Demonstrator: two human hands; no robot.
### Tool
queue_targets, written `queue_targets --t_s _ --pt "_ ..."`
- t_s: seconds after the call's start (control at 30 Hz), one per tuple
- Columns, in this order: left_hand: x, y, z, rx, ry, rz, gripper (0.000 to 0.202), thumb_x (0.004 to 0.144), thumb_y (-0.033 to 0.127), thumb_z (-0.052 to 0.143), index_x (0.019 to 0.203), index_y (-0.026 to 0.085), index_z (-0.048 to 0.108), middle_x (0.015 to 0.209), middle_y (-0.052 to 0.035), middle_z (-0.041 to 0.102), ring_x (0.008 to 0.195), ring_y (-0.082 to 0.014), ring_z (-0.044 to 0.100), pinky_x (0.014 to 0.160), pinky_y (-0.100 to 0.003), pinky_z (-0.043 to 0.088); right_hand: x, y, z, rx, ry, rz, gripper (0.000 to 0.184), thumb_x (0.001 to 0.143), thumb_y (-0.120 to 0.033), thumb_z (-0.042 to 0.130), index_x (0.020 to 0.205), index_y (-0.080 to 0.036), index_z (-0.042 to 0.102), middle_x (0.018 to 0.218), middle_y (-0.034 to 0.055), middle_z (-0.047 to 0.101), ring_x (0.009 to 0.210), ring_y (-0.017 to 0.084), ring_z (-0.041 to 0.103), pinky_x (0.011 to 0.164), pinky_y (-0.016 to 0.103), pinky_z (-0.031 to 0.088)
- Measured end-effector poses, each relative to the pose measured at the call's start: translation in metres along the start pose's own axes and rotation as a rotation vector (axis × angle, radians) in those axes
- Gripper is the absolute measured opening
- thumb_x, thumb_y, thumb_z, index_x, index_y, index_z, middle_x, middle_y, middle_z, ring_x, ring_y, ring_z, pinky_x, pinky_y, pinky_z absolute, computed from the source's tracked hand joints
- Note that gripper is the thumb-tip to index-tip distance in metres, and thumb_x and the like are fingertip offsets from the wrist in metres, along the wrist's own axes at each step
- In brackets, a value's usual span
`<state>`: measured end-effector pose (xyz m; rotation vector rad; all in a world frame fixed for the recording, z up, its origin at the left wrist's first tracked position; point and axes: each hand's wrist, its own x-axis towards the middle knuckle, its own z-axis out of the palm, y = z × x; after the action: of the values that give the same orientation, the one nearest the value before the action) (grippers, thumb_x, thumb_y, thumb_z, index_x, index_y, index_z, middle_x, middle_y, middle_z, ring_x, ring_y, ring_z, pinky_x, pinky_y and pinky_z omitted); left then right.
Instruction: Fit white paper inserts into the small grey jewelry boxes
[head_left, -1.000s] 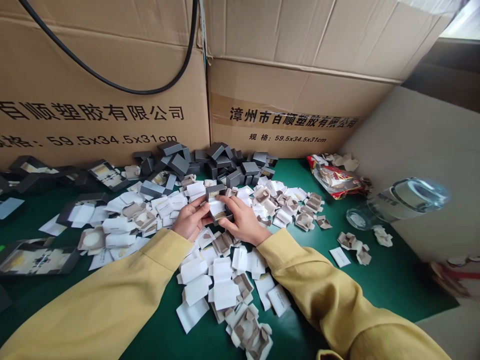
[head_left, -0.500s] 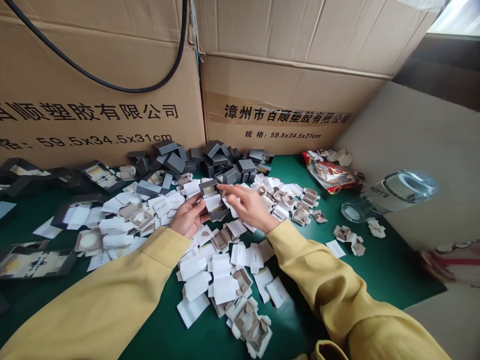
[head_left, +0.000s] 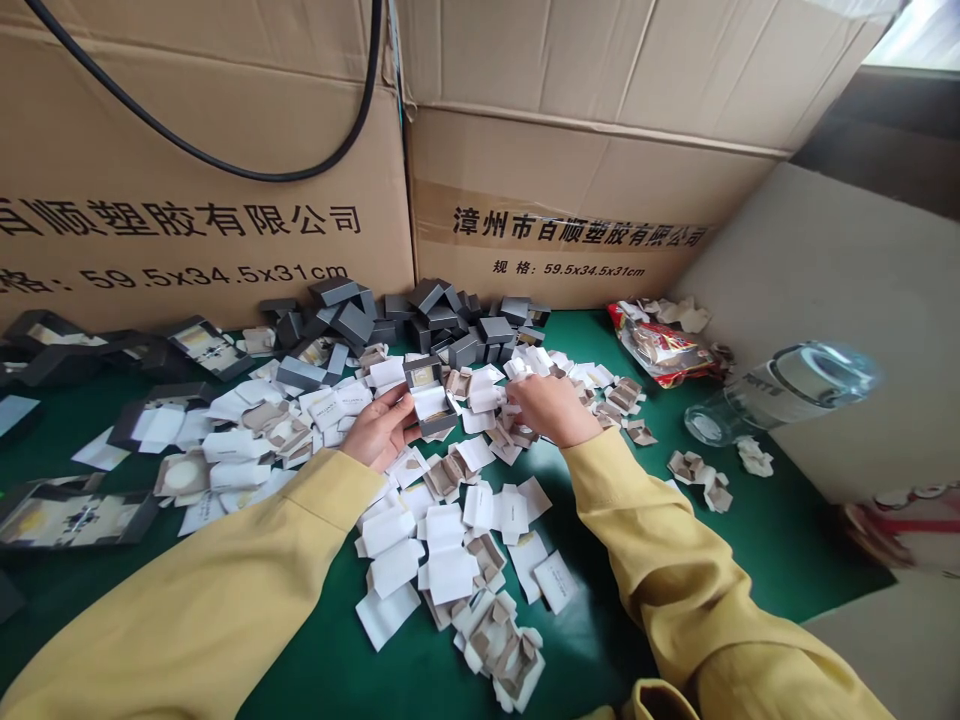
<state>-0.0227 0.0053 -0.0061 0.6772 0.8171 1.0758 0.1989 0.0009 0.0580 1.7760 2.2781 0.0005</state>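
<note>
Head view: since half a second ago the right hand has left the small grey box and moved to centre-right of the frame, onto the loose white paper inserts there. No change for the left hand: still clamped on the box, thumb at its near side, fingers under it. The box sits at frame centre, open, with a white liner showing inside, held just above the green bench. It is at the left hand's fingertips. The right hand is apart from it, off to its right, with a few inserts between, so the hands are apart. The right hand is knuckles-up, its fingers curled down into the inserts and hidden; cannot tell if it grips one. A heap of grey boxes lies above the held box, against the cardboard cartons. A clear bottle lies at right, with a snack packet up-left of it. Print on the inserts is too small to read. Flat dark pieces at far left are cut off by the frame edge.
</note>
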Motion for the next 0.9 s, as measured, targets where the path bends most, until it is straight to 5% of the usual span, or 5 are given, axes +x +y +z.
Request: queue_targets --t_s 0.2,0.53,0.6,0.77,0.9 --pt "0.000 0.000 -0.001 -0.019 0.029 0.003 0.029 0.074 0.018 0.064 0.103 0.016 0.060 0.086 -0.0053 0.069 0.074 -0.0142 0.065 0.065 -0.024 0.055 -0.001 -0.003 -0.002 -0.018 -0.032 0.038 0.031 0.082 -0.007 0.035 0.098 -0.015 0.060 0.094 0.0153 0.063 0.088 0.027 0.063 0.067 0.033 0.049" --pt "-0.001 -0.001 -0.001 -0.020 -0.051 -0.005 0.037 0.072 0.024 0.066 0.107 0.020 0.058 0.098 -0.0066 0.068 0.087 -0.0192 0.064 0.071 -0.031 0.056 0.000 0.006 0.000 0.073 -0.005 -0.046 0.025 0.078 -0.010 0.045 0.098 -0.019 0.056 0.088 0.0103 0.063 0.077 0.024 0.063 0.059 0.029 0.045" --pt "-0.001 -0.001 0.000 0.003 -0.032 -0.014 0.035 0.072 0.025 0.066 0.106 0.018 0.059 0.097 -0.0073 0.068 0.083 -0.0191 0.065 0.069 -0.031 0.056 -0.001 0.004 -0.005 0.152 0.093 -0.057 0.021 0.080 -0.012 0.044 0.096 -0.019 0.056 0.088 0.0091 0.063 0.075 0.022 0.062 0.059 0.028 0.044" --pt "-0.001 0.000 0.004 0.073 0.019 -0.030 0.039 0.071 0.024 0.067 0.108 0.015 0.058 0.091 -0.0082 0.068 0.073 -0.0168 0.065 0.057 -0.028 0.057 0.000 -0.009 -0.012 0.532 0.597 -0.198 0.021 0.089 -0.018 0.034 0.101 -0.019 0.052 0.101 0.0076 0.058 0.083 0.016 0.057 0.071 0.025 0.044" --pt "-0.003 -0.002 0.006 0.101 0.032 -0.028 0.045 0.068 0.024 0.070 0.111 0.015 0.057 0.086 -0.0064 0.067 0.069 -0.0143 0.063 0.055 -0.026 0.056 0.002 -0.023 -0.005 0.687 0.685 -0.381 0.022 0.092 -0.024 0.033 0.098 -0.019 0.053 0.095 0.0063 0.058 0.085 0.014 0.056 0.074 0.025 0.044"
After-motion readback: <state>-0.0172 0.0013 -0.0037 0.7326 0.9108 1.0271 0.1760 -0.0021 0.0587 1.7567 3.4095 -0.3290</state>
